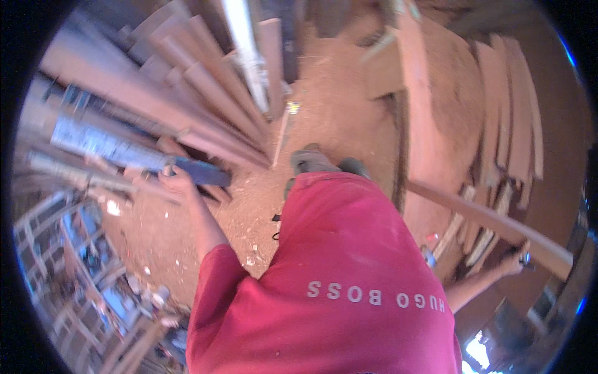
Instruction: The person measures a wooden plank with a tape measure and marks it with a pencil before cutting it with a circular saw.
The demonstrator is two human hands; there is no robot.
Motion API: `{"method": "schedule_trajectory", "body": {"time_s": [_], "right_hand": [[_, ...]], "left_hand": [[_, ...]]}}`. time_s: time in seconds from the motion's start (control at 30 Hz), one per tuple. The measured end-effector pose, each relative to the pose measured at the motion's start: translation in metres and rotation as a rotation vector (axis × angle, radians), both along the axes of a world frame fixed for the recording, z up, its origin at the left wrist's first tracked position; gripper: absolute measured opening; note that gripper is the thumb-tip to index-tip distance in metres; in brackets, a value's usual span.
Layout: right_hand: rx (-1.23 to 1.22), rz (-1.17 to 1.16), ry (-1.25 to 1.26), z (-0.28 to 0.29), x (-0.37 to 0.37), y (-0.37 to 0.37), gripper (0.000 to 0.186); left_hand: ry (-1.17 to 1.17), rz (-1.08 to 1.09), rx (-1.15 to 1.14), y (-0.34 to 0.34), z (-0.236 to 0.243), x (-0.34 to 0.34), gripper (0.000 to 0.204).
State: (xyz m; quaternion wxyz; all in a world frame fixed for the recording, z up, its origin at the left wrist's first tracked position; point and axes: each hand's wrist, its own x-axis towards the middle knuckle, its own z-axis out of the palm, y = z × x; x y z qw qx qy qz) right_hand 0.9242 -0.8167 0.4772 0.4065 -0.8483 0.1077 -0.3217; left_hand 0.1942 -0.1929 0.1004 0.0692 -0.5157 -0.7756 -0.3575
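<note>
At the right, my right hand is closed against the outer end of a long wooden beam, which slants up and leftward over a reddish board. A dark object, too blurred to name, shows at that hand. On the left, my left hand is raised beside the dark blue end of a plank. Its fingers are smeared, and I cannot tell whether they grip the plank or only pass in front of it. A long pale-blue board lies just beyond, among reddish timber.
Stacked reddish planks fill the upper left, beside a bright white strip. Long boards lie at the right. Sawdust and scraps cover the floor. A slatted rack with clutter stands at the lower left.
</note>
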Motion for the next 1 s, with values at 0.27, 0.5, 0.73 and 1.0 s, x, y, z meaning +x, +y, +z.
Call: {"method": "schedule_trajectory", "body": {"time_s": [0.27, 0.5, 0.73, 1.0], "right_hand": [[0.182, 0.287, -0.372, 0.008, -0.06, 0.081, 0.054], [0.512, 0.09, -0.49, 0.024, -0.08, 0.05, 0.065], [0.766, -0.284, -0.291, -0.116, -0.102, -0.034, 0.058], [1.269, -0.392, 0.274, -0.274, -0.163, -0.048, 0.05]], "left_hand": [[-0.484, -1.316, -0.488, -0.079, 0.066, 0.394, 0.051], [-0.312, -2.389, -0.268, -0.293, 0.203, 0.592, 0.089], [0.091, -2.607, -0.144, -0.397, 0.176, 0.685, 0.068], [0.717, -2.756, 0.045, -0.397, 0.083, 0.741, 0.052]]}}
